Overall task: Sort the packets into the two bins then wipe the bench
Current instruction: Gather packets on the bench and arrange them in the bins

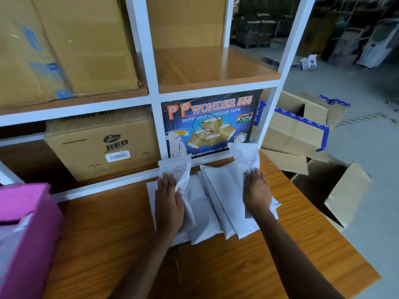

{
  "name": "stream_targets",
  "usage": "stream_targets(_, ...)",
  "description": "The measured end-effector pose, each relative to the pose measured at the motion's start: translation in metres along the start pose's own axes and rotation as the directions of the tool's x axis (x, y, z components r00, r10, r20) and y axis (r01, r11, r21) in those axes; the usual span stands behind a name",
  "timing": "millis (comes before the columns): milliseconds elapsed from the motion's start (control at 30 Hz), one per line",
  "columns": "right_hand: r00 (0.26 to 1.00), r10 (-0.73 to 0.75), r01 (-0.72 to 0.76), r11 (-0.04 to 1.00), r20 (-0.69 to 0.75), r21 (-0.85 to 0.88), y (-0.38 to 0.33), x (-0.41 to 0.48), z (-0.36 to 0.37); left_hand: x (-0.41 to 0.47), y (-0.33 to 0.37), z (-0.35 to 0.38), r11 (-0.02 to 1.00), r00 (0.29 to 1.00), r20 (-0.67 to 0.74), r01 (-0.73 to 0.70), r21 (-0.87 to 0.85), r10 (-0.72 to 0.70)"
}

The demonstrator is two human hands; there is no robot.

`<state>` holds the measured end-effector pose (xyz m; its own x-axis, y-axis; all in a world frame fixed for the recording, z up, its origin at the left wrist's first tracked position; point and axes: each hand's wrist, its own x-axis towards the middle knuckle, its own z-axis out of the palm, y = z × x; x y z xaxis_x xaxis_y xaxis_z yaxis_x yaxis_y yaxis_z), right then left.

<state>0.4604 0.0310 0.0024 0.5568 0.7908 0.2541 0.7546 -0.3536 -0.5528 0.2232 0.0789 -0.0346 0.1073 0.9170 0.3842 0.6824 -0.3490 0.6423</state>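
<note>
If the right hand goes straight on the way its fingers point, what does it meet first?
Probably the blue tape box, just past the white packet under the right hand; depth is unclear.

White plastic packets (pixel 216 201) lie in an overlapping pile near the back of the wooden bench (pixel 108 234). Most are flat, but the far ends of the two outer ones curl upward. A pink bin (pixel 32 223) with something pale inside sits at the bench's left edge. An open cardboard bin (pixel 345 190) stands just off its right side.
</note>
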Motion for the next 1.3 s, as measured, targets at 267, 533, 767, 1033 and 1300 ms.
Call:
stream_targets(267,0.991,-0.027,0.053,0.978,-0.129,0.203,-0.097,-0.096,-0.003,-0.02,-0.02,-0.086,0.985,0.989,-0.072,-0.134,-0.113,0.127)
stream_targets(533,0.978,-0.042,0.102,0.95,-0.203,0.294,-0.152,-0.209,0.0,-0.073,-0.044,-0.159,0.965,0.98,-0.061,-0.195,-0.175,0.187)
stream_targets(767,0.978,-0.107,0.161,0.933,-0.179,0.323,-0.195,-0.297,-0.011,-0.135,-0.056,-0.227,0.969,0.979,-0.146,-0.168,-0.182,0.143)
stream_targets(1033,0.965,-0.17,0.234,0.902,-0.2,0.361,-0.23,-0.385,-0.045,-0.207,-0.069,-0.301,0.955,0.959,-0.201,-0.235,-0.181,0.198)
stream_targets(1300,0.956,-0.202,0.283,0.832,-0.213,0.477,-0.272,-0.436,-0.044,-0.243,-0.105,-0.376,0.968,0.95,-0.261,-0.21,-0.139,0.169)
